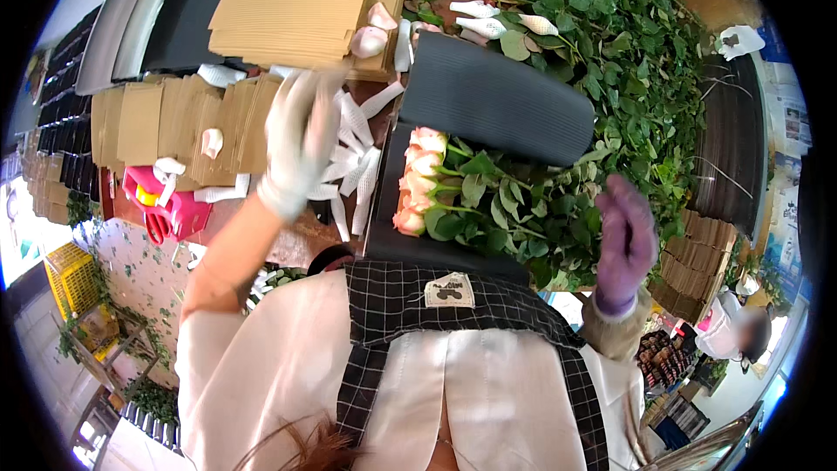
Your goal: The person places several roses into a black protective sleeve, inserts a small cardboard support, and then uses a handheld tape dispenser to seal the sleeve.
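Note:
Peach-pink roses (420, 179) lie in a row on dark corrugated sheeting in front of me, heads to the left and leafy stems (514, 209) to the right. Behind them, a black corrugated sheet (497, 96) curves up and over. My left hand (301, 144), in a white glove, is raised over the white foam net sleeves (353, 153), left of the roses. Its fingers look stretched out but are blurred, and no held thing shows. My right hand (626, 240), in a purple glove, hovers by the stem ends with fingers extended and apart from the thumb, holding nothing visible.
Brown cardboard sheets (296, 4) are stacked at the back left, with smaller cardboard pieces (183, 126) nearer. A pink container (170, 201) with red-handled scissors (157, 228) stands left. Leafy stems with sleeved buds (610, 52) fill the back right. Another person (732, 327) is at far right.

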A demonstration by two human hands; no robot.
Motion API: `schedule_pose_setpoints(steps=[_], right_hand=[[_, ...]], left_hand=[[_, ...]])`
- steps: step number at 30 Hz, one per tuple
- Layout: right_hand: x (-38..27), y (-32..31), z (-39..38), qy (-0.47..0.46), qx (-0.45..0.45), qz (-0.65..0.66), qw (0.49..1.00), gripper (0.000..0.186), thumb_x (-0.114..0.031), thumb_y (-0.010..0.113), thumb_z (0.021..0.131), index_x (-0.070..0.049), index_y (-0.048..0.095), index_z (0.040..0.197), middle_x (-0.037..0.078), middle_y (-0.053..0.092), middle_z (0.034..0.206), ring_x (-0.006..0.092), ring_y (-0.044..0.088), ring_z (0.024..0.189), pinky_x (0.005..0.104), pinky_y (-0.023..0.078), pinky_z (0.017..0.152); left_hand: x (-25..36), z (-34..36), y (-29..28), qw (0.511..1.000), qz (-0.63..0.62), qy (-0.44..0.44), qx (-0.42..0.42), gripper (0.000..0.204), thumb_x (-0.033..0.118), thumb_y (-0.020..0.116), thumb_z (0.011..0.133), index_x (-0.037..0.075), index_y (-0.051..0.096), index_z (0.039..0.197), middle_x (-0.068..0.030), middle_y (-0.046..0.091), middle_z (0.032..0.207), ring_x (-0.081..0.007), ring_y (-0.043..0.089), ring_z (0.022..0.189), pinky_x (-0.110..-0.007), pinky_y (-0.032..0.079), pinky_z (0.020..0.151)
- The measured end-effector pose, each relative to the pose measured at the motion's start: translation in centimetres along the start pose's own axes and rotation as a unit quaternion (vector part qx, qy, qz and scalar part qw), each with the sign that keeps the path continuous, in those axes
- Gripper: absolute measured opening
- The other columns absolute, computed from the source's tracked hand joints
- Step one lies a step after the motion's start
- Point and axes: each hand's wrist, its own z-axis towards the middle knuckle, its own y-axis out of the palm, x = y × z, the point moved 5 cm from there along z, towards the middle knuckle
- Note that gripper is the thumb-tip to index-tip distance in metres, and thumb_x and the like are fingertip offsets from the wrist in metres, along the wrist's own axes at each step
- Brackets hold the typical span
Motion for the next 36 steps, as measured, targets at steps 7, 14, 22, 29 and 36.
schedule_pose_setpoints(steps=[7,14,22,29,36], right_hand=[[-2.6,-2.2,2.9,-0.116,0.033,0.061,0.991,0.033,-0.017,0.046,0.094,-0.003,0.054,0.123,0.017,0.057,0.120,0.0258,0.060,0.103,0.0326,0.050,0.081],[-5.3,-4.9,2.2,-0.229,0.215,0.004,0.950,0.048,-0.034,0.039,0.098,0.008,0.049,0.119,0.021,0.057,0.113,0.0264,0.060,0.090,0.0341,0.050,0.075],[-14.0,-7.3,0.7,-0.430,0.522,0.065,0.734,0.028,-0.037,0.067,0.083,-0.019,0.062,0.104,0.007,0.058,0.104,0.0264,0.053,0.099,0.0480,0.044,0.087],[0.1,15.7,-1.4,-0.004,-0.483,-0.218,0.848,0.021,-0.028,0.059,0.084,-0.010,0.063,0.094,0.009,0.064,0.078,0.0269,0.063,0.070,0.0364,0.050,0.061],[2.5,19.1,-3.5,-0.122,-0.502,-0.308,0.799,0.012,-0.017,0.052,0.080,-0.011,0.062,0.083,0.006,0.064,0.075,0.0248,0.065,0.070,0.0393,0.052,0.056]], left_hand=[[4.8,6.5,1.0,0.962,-0.260,-0.002,-0.082,0.027,0.022,0.070,0.076,0.004,0.061,0.094,-0.0116,0.062,0.097,-0.0251,0.059,0.097,-0.034,0.043,0.089],[7.2,-0.9,-0.7,0.969,-0.187,0.139,-0.087,0.034,0.022,0.076,0.065,0.009,0.064,0.094,-0.0073,0.060,0.094,-0.0261,0.057,0.092,-0.040,0.045,0.082],[4.3,8.8,3.1,0.979,-0.016,-0.005,0.203,0.043,0.034,0.075,0.069,0.009,0.063,0.102,-0.0095,0.061,0.097,-0.0297,0.058,0.087,-0.042,0.047,0.078],[4.5,-6.8,6.8,0.922,-0.042,0.165,-0.349,0.023,0.027,0.062,0.075,0.019,0.067,0.097,-0.0010,0.058,0.085,-0.0197,0.056,0.079,-0.033,0.049,0.069],[3.2,-6.4,10.0,0.923,-0.058,0.191,-0.329,0.024,0.020,0.060,0.071,0.017,0.066,0.094,-0.0016,0.058,0.086,-0.0231,0.057,0.080,-0.036,0.049,0.072]])
